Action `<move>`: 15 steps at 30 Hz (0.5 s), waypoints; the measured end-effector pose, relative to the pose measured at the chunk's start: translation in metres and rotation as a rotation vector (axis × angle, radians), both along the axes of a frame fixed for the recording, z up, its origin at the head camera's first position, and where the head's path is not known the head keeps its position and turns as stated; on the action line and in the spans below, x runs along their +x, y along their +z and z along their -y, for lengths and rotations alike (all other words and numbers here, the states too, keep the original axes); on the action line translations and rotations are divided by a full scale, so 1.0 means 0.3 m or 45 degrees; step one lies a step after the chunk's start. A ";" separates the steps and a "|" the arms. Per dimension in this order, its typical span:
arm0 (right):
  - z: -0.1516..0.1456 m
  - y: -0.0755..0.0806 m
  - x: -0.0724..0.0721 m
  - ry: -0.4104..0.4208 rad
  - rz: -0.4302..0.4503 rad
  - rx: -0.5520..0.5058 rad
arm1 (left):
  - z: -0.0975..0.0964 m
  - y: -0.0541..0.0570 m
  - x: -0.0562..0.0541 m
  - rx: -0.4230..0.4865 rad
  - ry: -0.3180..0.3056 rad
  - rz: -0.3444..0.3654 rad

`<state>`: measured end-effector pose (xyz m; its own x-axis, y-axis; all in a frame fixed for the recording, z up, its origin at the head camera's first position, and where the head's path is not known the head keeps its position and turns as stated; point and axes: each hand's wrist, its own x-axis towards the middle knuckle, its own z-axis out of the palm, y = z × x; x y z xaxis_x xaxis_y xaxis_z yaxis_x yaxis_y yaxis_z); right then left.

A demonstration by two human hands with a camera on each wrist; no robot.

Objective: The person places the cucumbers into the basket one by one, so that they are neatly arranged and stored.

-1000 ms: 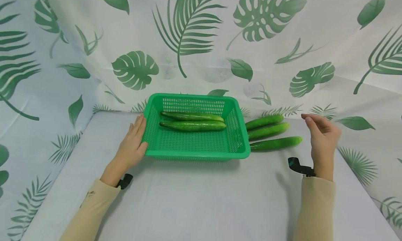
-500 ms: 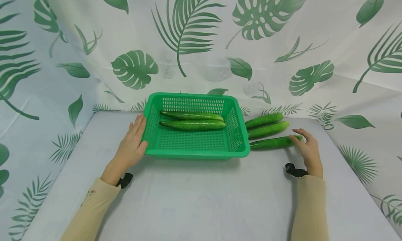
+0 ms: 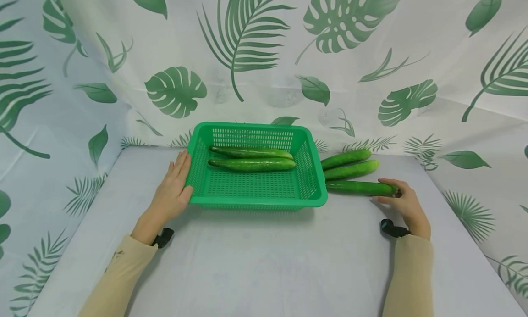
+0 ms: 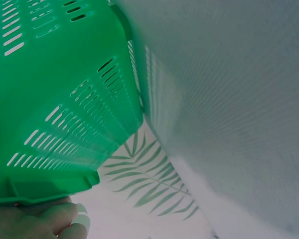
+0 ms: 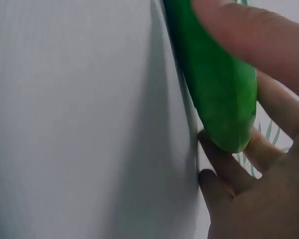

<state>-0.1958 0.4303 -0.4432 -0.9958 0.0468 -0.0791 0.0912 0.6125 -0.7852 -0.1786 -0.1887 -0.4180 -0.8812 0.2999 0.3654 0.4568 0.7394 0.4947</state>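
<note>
In the head view a green plastic basket (image 3: 251, 202) stands on the table with two cucumbers (image 3: 252, 164) lying inside it. My left hand (image 3: 171, 193) rests against the basket's left side, fingers straight along the rim; the left wrist view has its fingertips (image 4: 65, 216) at the rim. On the right, my right hand (image 3: 404, 202) grips the near loose cucumber (image 3: 359, 187) by its right end. Seen from the right wrist, the thumb lies over this cucumber (image 5: 224, 94) and the other fingers are on its far side and under its tip.
Two more cucumbers (image 3: 350, 170) lie side by side just behind the gripped one, their left ends hidden by the basket. A leaf-patterned white cloth (image 3: 264, 97) hangs behind the white table (image 3: 264, 262) and along its sides.
My right hand has come down and left onto the near cucumber's right end and taken hold of it. That cucumber has turned slightly, its right end nearer me. The left hand has stayed put.
</note>
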 end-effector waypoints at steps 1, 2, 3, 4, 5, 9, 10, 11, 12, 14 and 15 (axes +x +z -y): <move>-0.004 -0.001 0.002 0.002 0.004 0.017 | 0.000 0.001 0.000 -0.001 0.001 0.001; -0.008 -0.002 0.005 0.003 0.008 0.036 | 0.001 0.001 0.000 0.001 0.001 0.001; -0.012 -0.004 0.008 0.003 0.014 0.055 | 0.001 0.001 0.000 0.002 0.000 0.001; -0.016 -0.006 0.012 0.002 0.014 0.074 | 0.001 0.000 0.000 0.003 -0.001 0.001; -0.021 -0.008 0.014 -0.002 0.012 0.087 | 0.001 0.000 0.000 0.005 -0.002 0.000; -0.036 -0.011 0.024 -0.013 0.004 0.104 | 0.002 -0.004 -0.001 0.011 -0.002 -0.012; -0.039 -0.011 0.026 -0.013 -0.002 0.106 | 0.003 -0.005 -0.001 0.013 -0.003 -0.012; -0.043 -0.011 0.028 -0.017 -0.004 0.109 | 0.003 -0.007 -0.002 0.013 -0.004 -0.015; -0.046 -0.011 0.031 -0.021 -0.009 0.111 | 0.004 -0.007 -0.002 0.013 -0.005 -0.016; -0.056 -0.010 0.037 -0.027 -0.017 0.107 | 0.005 -0.009 -0.003 0.014 -0.006 -0.011; -0.061 -0.009 0.041 -0.031 -0.020 0.100 | 0.005 -0.010 -0.003 0.015 -0.006 -0.011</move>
<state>-0.1835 0.4487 -0.4461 -0.9954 0.0765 -0.0585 0.0948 0.6703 -0.7360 -0.1795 -0.1903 -0.4209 -0.8765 0.3000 0.3764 0.4648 0.7312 0.4994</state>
